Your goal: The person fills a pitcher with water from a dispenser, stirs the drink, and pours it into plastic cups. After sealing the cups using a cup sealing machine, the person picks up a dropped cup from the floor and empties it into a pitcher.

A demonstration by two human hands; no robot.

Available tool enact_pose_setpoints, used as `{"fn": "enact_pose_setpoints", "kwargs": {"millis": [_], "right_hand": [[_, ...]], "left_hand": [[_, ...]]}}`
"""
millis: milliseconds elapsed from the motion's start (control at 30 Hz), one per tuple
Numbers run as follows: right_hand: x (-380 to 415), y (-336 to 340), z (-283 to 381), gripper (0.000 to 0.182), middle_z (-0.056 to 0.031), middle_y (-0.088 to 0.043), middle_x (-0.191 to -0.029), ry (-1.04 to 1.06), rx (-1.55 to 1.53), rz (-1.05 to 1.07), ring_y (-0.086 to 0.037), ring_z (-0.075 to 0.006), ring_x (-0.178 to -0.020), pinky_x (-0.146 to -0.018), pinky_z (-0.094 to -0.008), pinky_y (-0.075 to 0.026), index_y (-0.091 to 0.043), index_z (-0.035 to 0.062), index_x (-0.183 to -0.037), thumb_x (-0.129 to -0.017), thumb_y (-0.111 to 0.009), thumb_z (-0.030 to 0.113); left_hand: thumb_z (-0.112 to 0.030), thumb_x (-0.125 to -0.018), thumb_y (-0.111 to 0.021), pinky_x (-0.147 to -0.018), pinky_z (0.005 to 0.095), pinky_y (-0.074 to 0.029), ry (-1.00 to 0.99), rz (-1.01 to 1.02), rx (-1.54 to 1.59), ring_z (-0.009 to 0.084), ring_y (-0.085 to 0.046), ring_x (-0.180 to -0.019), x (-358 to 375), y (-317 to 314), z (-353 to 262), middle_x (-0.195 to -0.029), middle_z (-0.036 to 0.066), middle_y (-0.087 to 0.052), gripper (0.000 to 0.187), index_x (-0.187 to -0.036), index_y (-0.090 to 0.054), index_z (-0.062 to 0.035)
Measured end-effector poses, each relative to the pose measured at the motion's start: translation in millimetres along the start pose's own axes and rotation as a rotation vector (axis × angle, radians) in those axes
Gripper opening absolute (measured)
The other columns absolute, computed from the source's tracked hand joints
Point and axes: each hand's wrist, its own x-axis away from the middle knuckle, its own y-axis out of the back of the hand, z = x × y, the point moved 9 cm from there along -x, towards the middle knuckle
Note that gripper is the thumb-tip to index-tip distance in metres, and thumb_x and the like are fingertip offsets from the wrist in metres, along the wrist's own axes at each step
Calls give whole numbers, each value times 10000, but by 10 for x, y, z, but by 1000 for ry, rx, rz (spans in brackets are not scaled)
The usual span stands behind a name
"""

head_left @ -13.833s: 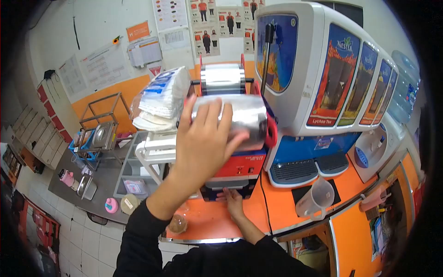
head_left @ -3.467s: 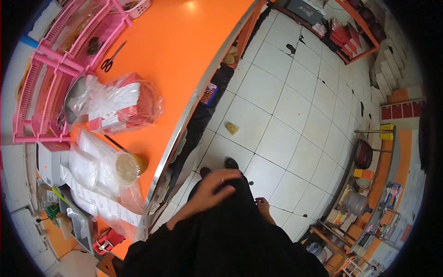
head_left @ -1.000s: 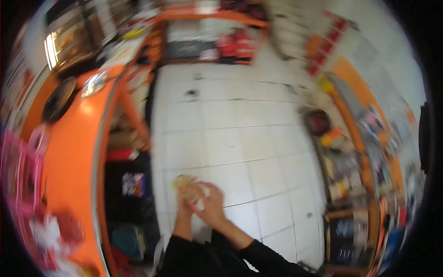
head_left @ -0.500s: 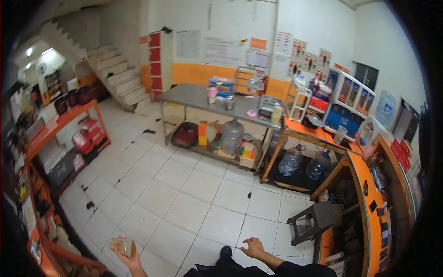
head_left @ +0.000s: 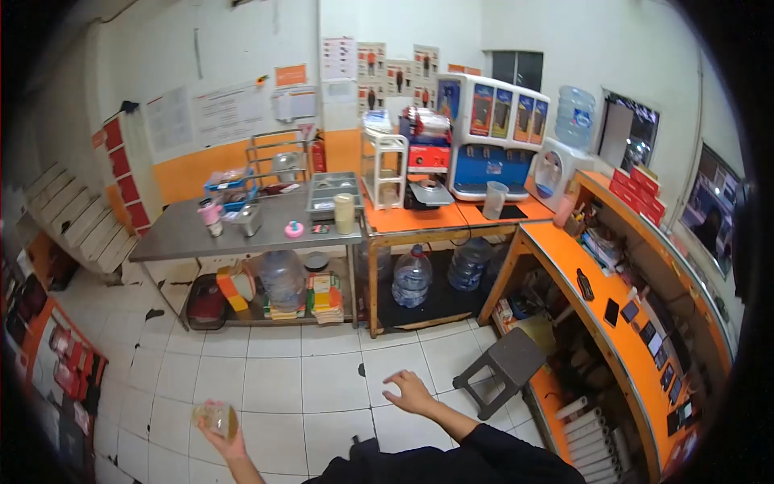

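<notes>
The sealed drink cup [head_left: 215, 419] sits low at the left of the view, above white floor tiles, gripped from beneath by the left hand [head_left: 228, 440], whose fingers close round its base. The right hand [head_left: 411, 393] is extended forward with fingers spread and holds nothing. A grey stool [head_left: 506, 365] stands just beside that hand, at the inner corner of the orange counter [head_left: 601, 323]. Further off stand a steel table [head_left: 242, 234] and an orange bench [head_left: 427, 218] carrying the red cup sealer [head_left: 426, 153] and a blue beverage dispenser [head_left: 492, 137]; water bottles [head_left: 413, 277] rest beneath. In my judgement, carrying the cup well calls for keeping it upright, held by the wall rather than the film lid, with the route kept clear of the stool leg and the dark marks on the tiles. Legible writing: none confirmed; the dispenser panels and the wall posters [head_left: 379, 64] carry print too small to read.
</notes>
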Motion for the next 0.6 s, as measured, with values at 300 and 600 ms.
{"fn": "enact_pose_setpoints", "kwargs": {"millis": [300, 600], "right_hand": [[-1342, 934, -1270, 297, -167, -638, -1087, -46, -194, -224, -567, -345, -1089, -971, -424, -440, -683, 89, -1090, -850, -735, 256], [-1857, 2253, -3271, 287, -148, -625, -1100, -528, -304, -407, -583, -298, -1075, -952, -389, -462, -688, 86, -1099, -862, -726, 245]], "left_hand": [[-438, -863, -669, -954, 441, -509, 517, 312, -23, 277, -601, -1112, -1103, -2514, 3584, -1177, 103, -635, 550, -1239, -572, -49], [-372, -848, -728, -1017, 486, -482, 1098, 458, 97, 291, -602, -1133, -836, -4869, 6927, -1179, 73, -633, 502, -1238, -544, -115]]}}
